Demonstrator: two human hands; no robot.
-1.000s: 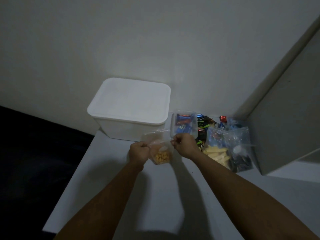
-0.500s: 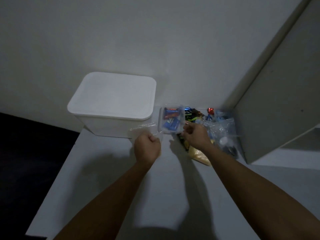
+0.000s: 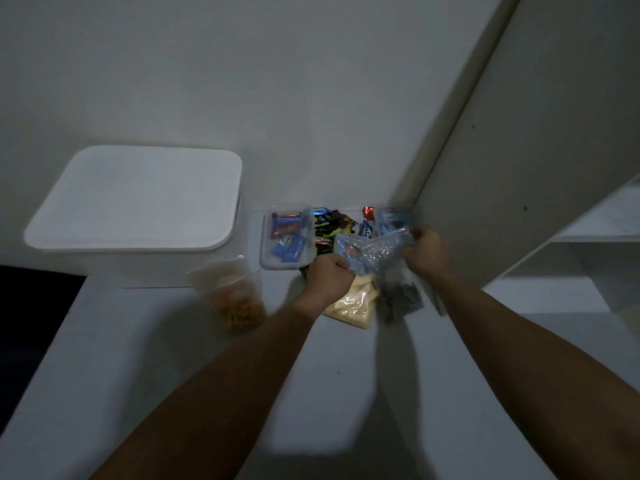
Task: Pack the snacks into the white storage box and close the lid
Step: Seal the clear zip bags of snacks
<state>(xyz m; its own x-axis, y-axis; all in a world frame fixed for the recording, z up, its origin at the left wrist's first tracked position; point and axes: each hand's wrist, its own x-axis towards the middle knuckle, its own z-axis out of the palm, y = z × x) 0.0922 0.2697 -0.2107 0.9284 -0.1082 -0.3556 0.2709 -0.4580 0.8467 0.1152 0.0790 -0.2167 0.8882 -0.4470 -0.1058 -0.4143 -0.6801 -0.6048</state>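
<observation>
Both hands have left the orange snack bag [image 3: 235,299] standing upright, now pinching a blue-tinted bag's [image 3: 372,252] opposite ends.

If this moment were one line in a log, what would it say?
both hands: left hand, right hand grip clear bag | storage box: lid on | orange snack bag: on table

bare forearms [image 3: 214,386], no sleeves, two hands

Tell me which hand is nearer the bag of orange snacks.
Left. The left hand is just right of the bag of orange snacks, not touching it; the right hand is farther right, beyond the left hand.
</observation>
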